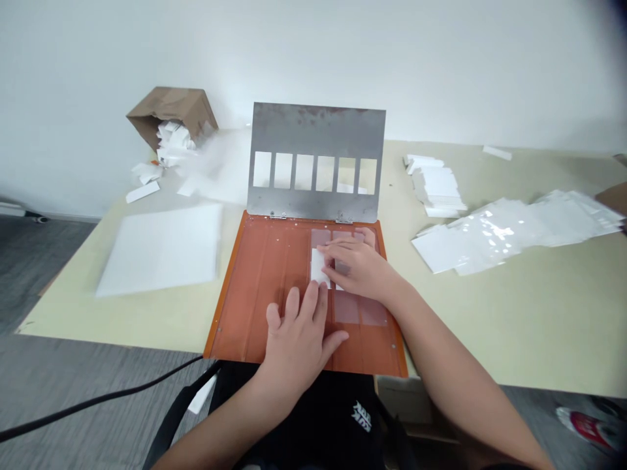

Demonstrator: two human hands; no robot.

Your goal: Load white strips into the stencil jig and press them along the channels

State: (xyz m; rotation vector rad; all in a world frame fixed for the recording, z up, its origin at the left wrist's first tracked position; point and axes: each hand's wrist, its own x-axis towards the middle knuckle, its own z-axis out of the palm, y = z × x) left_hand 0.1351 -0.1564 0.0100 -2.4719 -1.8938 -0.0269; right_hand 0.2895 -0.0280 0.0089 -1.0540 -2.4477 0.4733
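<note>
Board, orange [274, 287]: lower middle of the frame, lying on the table; its near edge reaches the table's front edge, above a black garment. Left half shows its bare face with faint lengthwise lines; pale rectangles [345, 307] show on the right half.

Plate, grey metal [318, 130]: upright at the board's far edge, joined by two hinges, six rectangular windows in a row.

Card, white [317, 264]: right of the board's middle, flat, partly under fingers.

Hand, left [296, 333]: fingers spread and loosely extended, fingertips at the card's lower edge, thumb apart, nothing enclosed.

Hand, right [361, 266]: fingers bent over the card's right side; whether they pinch it or only rest on it cannot be told.

Table, pale yellow-green [490, 326]: spans the frame; a strip of its surface separates board from white sheet [161, 248] at left, a wider stretch runs from the board to the right side of the frame.

Stack of white pieces [435, 186]: right of the plate, well apart from it. Glossy white packets [509, 225]: overlapping row, right of frame.

Box, brown cardboard [181, 108]: upper left, on its side, white scraps [174, 140] spilling from its mouth.

Wall, white [441, 65]: behind the table. Floor, grey [122, 418]: lower left, crossed by black cable [112, 393]. Shoe, red and white [585, 427]: lower right corner.
</note>
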